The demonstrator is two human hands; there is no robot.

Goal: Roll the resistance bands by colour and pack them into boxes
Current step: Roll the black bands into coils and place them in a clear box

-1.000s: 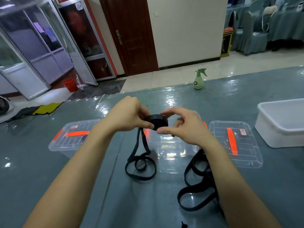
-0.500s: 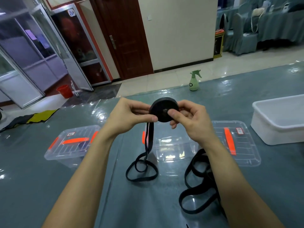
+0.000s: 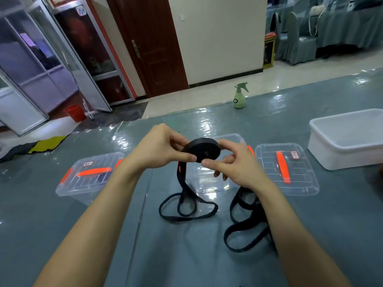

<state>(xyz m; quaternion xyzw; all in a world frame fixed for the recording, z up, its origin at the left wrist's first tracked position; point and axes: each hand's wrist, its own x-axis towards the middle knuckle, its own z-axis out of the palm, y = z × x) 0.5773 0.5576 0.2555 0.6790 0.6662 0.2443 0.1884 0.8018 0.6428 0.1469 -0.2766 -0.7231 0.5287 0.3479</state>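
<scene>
Head view: left hand [image 3: 159, 150] and right hand [image 3: 238, 168] both pinch the black roll [image 3: 202, 149] above the middle box [image 3: 209, 180]. Its tail [image 3: 182, 183] hangs to the table [image 3: 186, 255]. Band looks light, floppy, springy, and likely unwinds if loosened. Grip the flat faces, keep the tail taut.

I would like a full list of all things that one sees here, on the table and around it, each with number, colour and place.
rolled band: one, black, held above the middle box, tail hanging to the table
loose band: one, black, on the table beside the right forearm
left box: one, clear with orange handle, table left
middle box: one, clear, behind the hands
right box: one, clear with orange handle, table right
tub: one, white, far right
spray bottle: one, green, near the table's far edge
bucket: one, red, floor by the glass door
table: one, grey-blue
left hand: pinches the roll
right hand: pinches the roll
</scene>
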